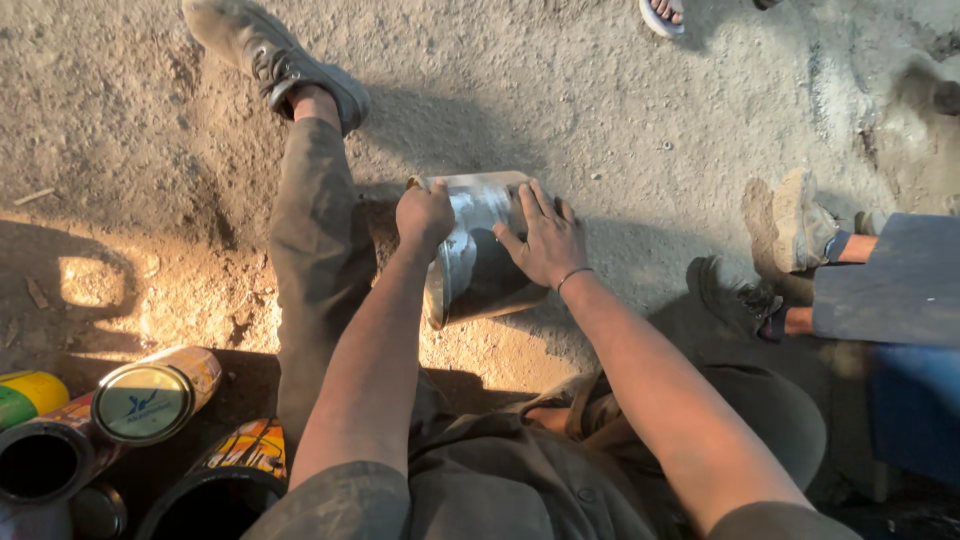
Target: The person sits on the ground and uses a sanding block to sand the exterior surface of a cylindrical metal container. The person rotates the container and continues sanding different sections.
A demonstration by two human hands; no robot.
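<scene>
A dented silver metal can (472,262) lies on its side on the sandy ground (560,90), between my legs. My left hand (424,213) is closed in a fist at the can's upper left edge, touching it. Over the can's right side my right hand (545,237) lies flat with its fingers spread. A thin band circles my right wrist. My left leg (318,230) stretches forward beside the can, ending in a dusty shoe (275,58).
Several cylindrical tins lie at the lower left, one with a round lid (143,403) facing up and an open dark one (42,462). Another person's shoes (795,222) and legs are at the right. A sandalled foot (662,14) shows at the top edge.
</scene>
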